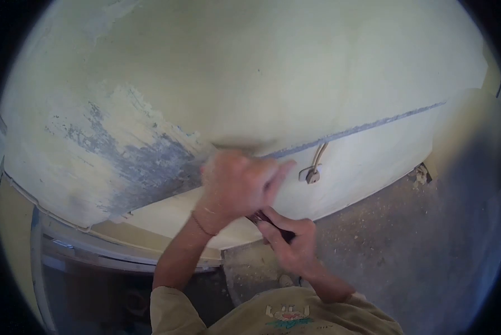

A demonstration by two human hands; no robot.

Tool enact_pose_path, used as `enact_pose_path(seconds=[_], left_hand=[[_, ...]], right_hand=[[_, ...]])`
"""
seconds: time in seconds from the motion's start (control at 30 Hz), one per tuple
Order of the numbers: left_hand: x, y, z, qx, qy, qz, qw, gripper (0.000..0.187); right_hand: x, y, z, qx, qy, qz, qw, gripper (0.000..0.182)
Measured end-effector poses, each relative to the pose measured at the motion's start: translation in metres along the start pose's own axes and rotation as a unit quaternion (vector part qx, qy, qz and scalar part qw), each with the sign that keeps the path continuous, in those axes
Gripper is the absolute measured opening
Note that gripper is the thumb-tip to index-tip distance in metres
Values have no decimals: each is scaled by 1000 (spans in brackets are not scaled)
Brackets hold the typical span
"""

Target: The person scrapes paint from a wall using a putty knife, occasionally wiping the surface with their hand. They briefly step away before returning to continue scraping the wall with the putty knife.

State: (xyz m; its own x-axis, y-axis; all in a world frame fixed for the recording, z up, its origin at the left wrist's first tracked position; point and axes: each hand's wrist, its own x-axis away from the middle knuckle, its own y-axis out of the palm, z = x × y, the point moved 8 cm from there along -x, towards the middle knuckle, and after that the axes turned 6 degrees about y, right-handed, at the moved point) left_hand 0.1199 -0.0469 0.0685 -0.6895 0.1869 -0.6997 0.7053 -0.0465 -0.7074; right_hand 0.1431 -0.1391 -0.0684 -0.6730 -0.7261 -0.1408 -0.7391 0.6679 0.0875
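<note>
My left hand [238, 181] is blurred and closed, up against the pale wall [317, 72] just above the dark groove line [373, 124]. A dark thin edge or shadow shows right above its knuckles; what the fingers hold is hidden. Lower and to the right, my right hand [292, 240] is wrapped round a dark-handled tool [287, 234]. The tool's other end runs up toward the underside of my left hand, and whether it reaches the wall cannot be seen. Left of my hands is a scraped grey patch [155, 164] with ragged paint edges.
Cables hang out of the wall at a socket box [312, 174], right of my hands. Debris dots the grey floor [384, 251]. At lower left is a ledge or frame [94, 240] with a dark area below. A blurred pale shape [474, 139] stands at right.
</note>
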Motion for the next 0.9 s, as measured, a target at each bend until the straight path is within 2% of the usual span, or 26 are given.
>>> enact_pose_path(seconds=[0.1, 0.23, 0.37, 0.5, 0.57, 0.63, 0.7, 0.8, 0.87, 0.9], left_hand=[[3, 3, 4, 7, 10, -12, 1000, 46], [13, 46, 17, 44, 19, -34, 998, 45], [17, 55, 19, 51, -3, -50, 997, 44], [18, 47, 11, 40, 11, -26, 999, 44], [8, 26, 8, 24, 20, -7, 999, 44], [2, -13, -2, -41, 10, 0, 999, 44], [2, -8, 2, -24, 17, 11, 1000, 43], [11, 26, 12, 25, 31, 8, 999, 44], [17, 40, 18, 54, 27, -1, 998, 44], [17, 43, 18, 57, 21, -9, 998, 45]], right_hand=[[1, 6, -12, -9, -27, -19, 999, 31], [12, -24, 12, 18, 20, 13, 1000, 32], [14, -31, 18, 43, 29, 10, 999, 33], [10, -21, 22, 8, 60, 9, 998, 31], [1, -4, 2, 32, -52, 16, 998, 30], [-8, 10, -13, 13, -52, -2, 999, 29], [-7, 9, -21, 2, -59, -23, 998, 29], [6, -14, -6, 38, -46, 7, 998, 30], [15, -25, 19, 43, 38, 17, 998, 31], [15, -26, 19, 44, 37, 17, 998, 31]])
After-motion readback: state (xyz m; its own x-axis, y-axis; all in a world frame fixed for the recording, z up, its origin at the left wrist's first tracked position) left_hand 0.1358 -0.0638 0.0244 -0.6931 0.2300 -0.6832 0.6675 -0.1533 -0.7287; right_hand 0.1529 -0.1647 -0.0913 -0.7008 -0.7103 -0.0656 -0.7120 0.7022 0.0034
